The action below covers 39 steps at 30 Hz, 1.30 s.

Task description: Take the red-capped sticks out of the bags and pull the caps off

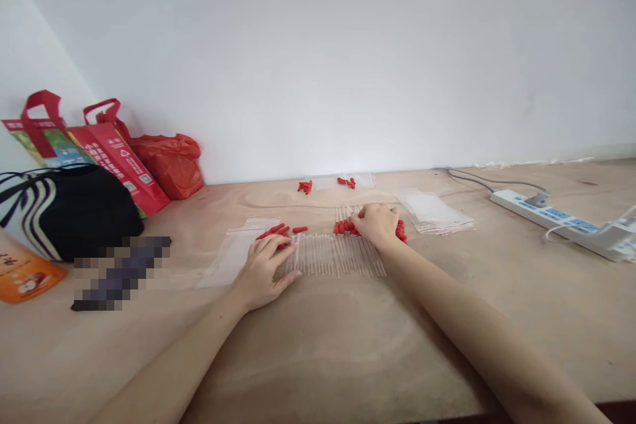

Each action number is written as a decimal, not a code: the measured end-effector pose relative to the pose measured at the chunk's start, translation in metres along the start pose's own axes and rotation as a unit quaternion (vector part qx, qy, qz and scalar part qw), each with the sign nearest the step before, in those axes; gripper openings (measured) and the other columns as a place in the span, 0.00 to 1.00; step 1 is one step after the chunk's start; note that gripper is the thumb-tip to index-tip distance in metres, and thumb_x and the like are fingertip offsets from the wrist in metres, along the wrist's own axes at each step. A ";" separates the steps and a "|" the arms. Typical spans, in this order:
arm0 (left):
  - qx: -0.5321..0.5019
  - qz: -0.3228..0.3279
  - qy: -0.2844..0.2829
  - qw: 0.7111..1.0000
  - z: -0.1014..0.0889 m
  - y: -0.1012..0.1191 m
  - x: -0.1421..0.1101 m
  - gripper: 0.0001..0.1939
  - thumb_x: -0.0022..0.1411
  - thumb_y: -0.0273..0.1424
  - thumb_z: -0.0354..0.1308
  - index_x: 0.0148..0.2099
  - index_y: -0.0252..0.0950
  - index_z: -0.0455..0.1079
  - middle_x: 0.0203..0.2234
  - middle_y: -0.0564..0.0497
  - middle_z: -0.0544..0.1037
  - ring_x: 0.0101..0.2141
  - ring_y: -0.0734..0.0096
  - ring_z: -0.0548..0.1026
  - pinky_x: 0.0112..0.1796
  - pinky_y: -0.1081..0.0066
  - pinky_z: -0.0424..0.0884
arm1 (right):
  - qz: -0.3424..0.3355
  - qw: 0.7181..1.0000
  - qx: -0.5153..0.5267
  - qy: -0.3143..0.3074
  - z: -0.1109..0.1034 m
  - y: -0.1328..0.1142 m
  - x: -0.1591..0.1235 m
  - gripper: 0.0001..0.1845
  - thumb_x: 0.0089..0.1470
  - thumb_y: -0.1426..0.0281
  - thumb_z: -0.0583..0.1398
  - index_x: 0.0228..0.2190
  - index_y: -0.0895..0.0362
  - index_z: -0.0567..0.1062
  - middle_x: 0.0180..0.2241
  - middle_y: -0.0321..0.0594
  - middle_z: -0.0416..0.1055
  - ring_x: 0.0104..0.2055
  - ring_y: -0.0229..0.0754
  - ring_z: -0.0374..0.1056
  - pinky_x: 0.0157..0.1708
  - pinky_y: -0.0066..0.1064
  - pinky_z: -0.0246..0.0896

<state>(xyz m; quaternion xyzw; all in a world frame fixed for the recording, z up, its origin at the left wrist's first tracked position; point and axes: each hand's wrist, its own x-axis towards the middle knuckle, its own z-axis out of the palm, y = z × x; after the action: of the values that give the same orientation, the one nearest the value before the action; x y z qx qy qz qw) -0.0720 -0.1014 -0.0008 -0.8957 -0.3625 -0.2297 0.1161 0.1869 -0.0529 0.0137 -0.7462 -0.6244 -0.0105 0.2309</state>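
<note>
A row of thin clear glass dropper tubes (330, 255) lies side by side on the table. My left hand (263, 271) rests at the row's left end, fingers stretched and thumb apart, its fingertips by the outermost tubes. Loose red rubber bulbs (275, 232) lie just beyond it. At the far side of the row, my right hand (377, 220) is bent down with its fingers drawn together; whatever is between the fingertips is hidden. Red bulbs (342, 226) fitted on tubes lie under and left of this hand, and more show at its right.
Flat clear zip bags (231, 255) lie at the left, with another stack (437, 212) at the right. Near the wall is a bag with tubes (322, 182) and red bulbs. A power strip (561, 222) sits right; a black bag (74, 209) and red bags (166, 165) stand left.
</note>
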 end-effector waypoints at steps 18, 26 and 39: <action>-0.023 0.070 0.120 0.990 0.025 0.060 0.019 0.07 0.59 0.27 0.51 0.38 0.40 0.70 0.26 0.55 0.76 0.33 0.70 0.70 0.46 0.59 0.54 | -0.391 0.896 0.184 0.100 -0.002 0.037 -0.091 0.08 0.53 0.68 0.54 0.27 0.57 0.69 0.23 0.34 0.68 0.31 0.37 0.59 0.39 0.35 0.45; -0.003 0.075 0.113 0.991 0.024 0.065 0.023 0.09 0.61 0.27 0.49 0.31 0.38 0.69 0.22 0.56 0.74 0.29 0.73 0.70 0.46 0.59 0.54 | -0.409 0.893 0.138 0.128 0.003 0.033 -0.090 0.08 0.51 0.64 0.56 0.28 0.53 0.73 0.23 0.34 0.69 0.31 0.37 0.59 0.40 0.36 0.42; 0.001 0.085 0.113 0.990 0.014 0.070 0.019 0.11 0.60 0.27 0.48 0.28 0.38 0.69 0.18 0.56 0.72 0.28 0.74 0.70 0.46 0.59 0.55 | -0.443 0.880 0.156 0.079 -0.002 0.038 -0.094 0.10 0.53 0.65 0.54 0.24 0.52 0.72 0.19 0.30 0.65 0.30 0.35 0.58 0.47 0.41 0.35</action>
<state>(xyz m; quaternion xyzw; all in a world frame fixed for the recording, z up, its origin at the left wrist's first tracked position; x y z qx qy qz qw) -0.0063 -0.1344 -0.0068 -0.8915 -0.2704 -0.3179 0.1764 0.2026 -0.1452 -0.0259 -0.3431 -0.8629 -0.0730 0.3638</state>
